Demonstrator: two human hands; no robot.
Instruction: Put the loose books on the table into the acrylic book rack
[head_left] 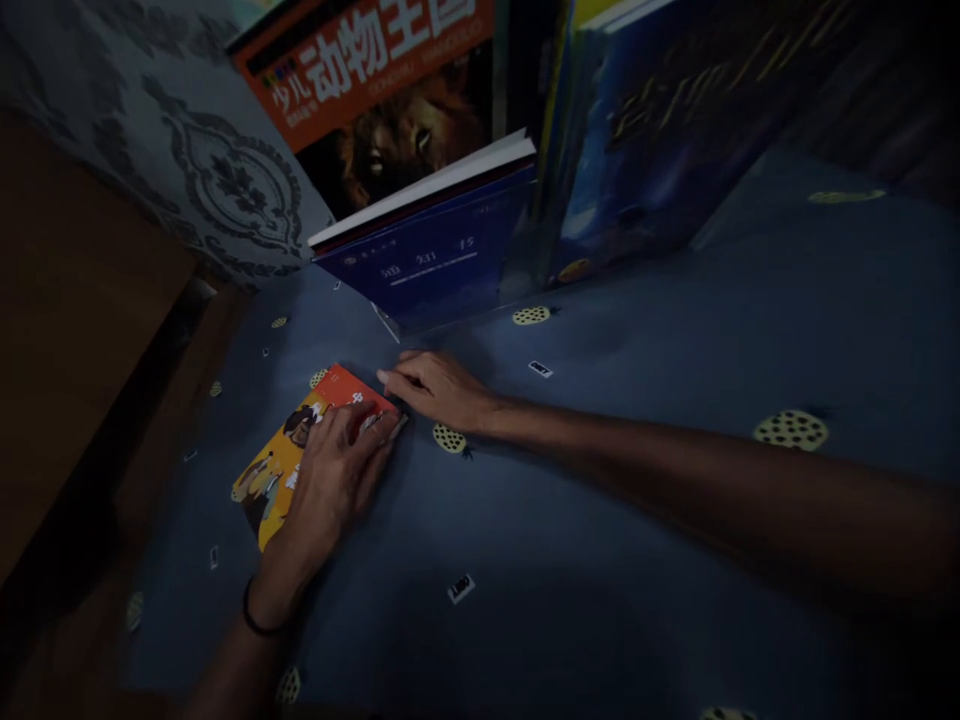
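Note:
A small book (281, 455) with an orange-red and yellow cover lies flat on a blue cloth. My left hand (337, 460) rests palm down on its right part, fingers spread over the cover and the thumb reaching towards the right edge. Just right of the book's upper corner, my right hand (442, 390) lies low over the cloth with nothing visible in it. Its thumb and fingers point left, slightly apart, and the other fingertips are partly hidden. A dark band circles my left wrist.
Behind my hands, a blue book (442, 260) stands before a taller book with a lion (412, 140). More upright books, with a dark blue cover (645, 150), stand to the right. The blue cloth (600, 560) has pineapple prints. Patterned wall (232, 180) and brown wood (75, 330) are at left.

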